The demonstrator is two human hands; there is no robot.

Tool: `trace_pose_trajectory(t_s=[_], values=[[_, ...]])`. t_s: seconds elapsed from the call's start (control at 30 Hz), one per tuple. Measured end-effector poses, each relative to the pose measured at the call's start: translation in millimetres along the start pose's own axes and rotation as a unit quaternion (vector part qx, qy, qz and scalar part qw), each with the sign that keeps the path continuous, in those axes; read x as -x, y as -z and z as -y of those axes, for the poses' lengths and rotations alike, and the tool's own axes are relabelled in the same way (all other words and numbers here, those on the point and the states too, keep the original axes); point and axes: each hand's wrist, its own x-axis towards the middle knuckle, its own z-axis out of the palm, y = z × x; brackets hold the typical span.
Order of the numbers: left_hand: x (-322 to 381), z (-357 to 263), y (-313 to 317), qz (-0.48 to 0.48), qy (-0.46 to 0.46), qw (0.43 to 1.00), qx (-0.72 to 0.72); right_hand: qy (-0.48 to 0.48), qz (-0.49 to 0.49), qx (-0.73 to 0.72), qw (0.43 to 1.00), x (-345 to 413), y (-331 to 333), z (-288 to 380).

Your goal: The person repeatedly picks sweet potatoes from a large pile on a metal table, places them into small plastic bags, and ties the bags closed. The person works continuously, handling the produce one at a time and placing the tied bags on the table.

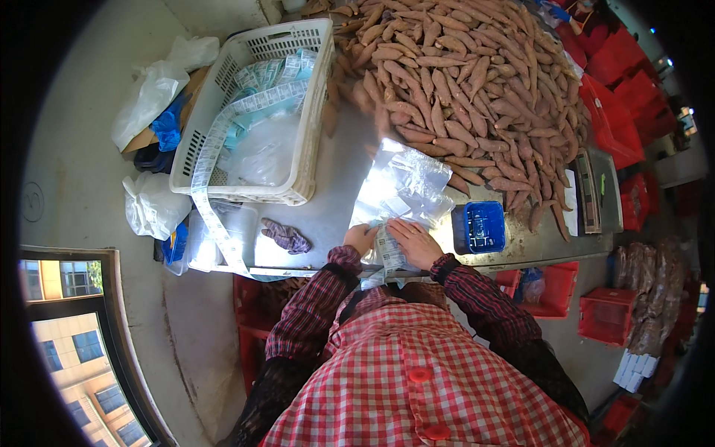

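Note:
A stack of clear plastic bags [405, 181] lies on the metal table before me, shiny and wrinkled. A strip of printed labels [389, 248] runs over the near end of the bags, between my hands, and down past the table edge. My left hand [361, 239] is at the strip's left side with its fingers curled; whether it pinches the strip is hard to see. My right hand [414, 241] lies flat with fingers extended, resting on the bags at the strip's right edge. Right of the bags stands a blue plastic basket [485, 227].
Sweet potatoes [463, 95] are heaped across the table's far side. A white crate [307, 179] holds label rolls [268, 96] and plastic bags. A patterned glove [286, 236] lies at left. At right are a scale [603, 190] and red crates [609, 120]; another person [592, 25] stands beyond.

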Motion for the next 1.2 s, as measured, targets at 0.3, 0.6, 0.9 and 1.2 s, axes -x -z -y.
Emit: trace_pose_trajectory(t_s=[0.3,0.6,0.9,1.2], values=[[19.0,-4.4,9.5,0.022,-0.041,0.998,-0.049,0.022,-0.061,-0.013,0.998,4.7,-9.4,-7.9],[63.0,-9.5,8.9,-0.002,-0.039,0.999,-0.036,0.016,-0.071,-0.051,0.996,7.8,-10.5,-16.5],[93.5,-4.8,53.3,0.072,0.108,0.983,0.132,-0.090,-0.192,-0.111,0.971,-12.1,-1.3,-12.0],[101.5,-21.7,56.8,0.069,-0.012,0.997,0.019,-0.003,-0.121,-0.060,0.991,-11.4,-10.0,0.5]])
